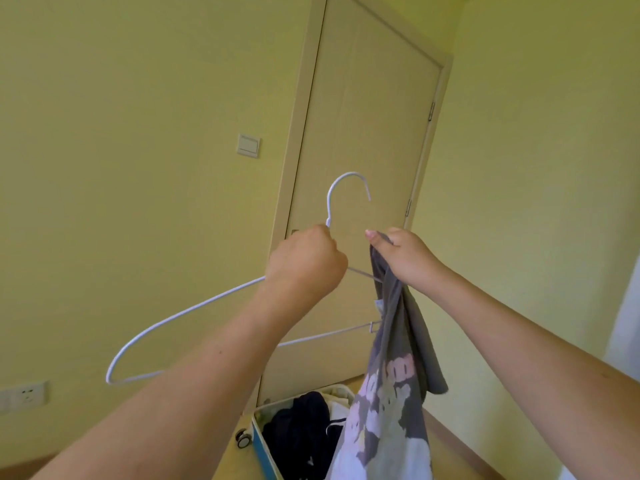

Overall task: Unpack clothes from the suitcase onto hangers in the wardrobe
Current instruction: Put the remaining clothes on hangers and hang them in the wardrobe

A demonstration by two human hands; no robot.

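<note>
My left hand grips a white wire hanger at the base of its hook, held up in front of the door. My right hand pinches the top of a grey T-shirt with a pale print, which hangs down over the hanger's right end. Below, the open suitcase with a blue edge and a wheel lies on the floor, holding dark and white clothes. The wardrobe is out of view.
A closed light wooden door stands straight ahead in a yellow-green wall. A light switch is left of the door and a socket sits low on the left wall. Wooden floor shows at the bottom right.
</note>
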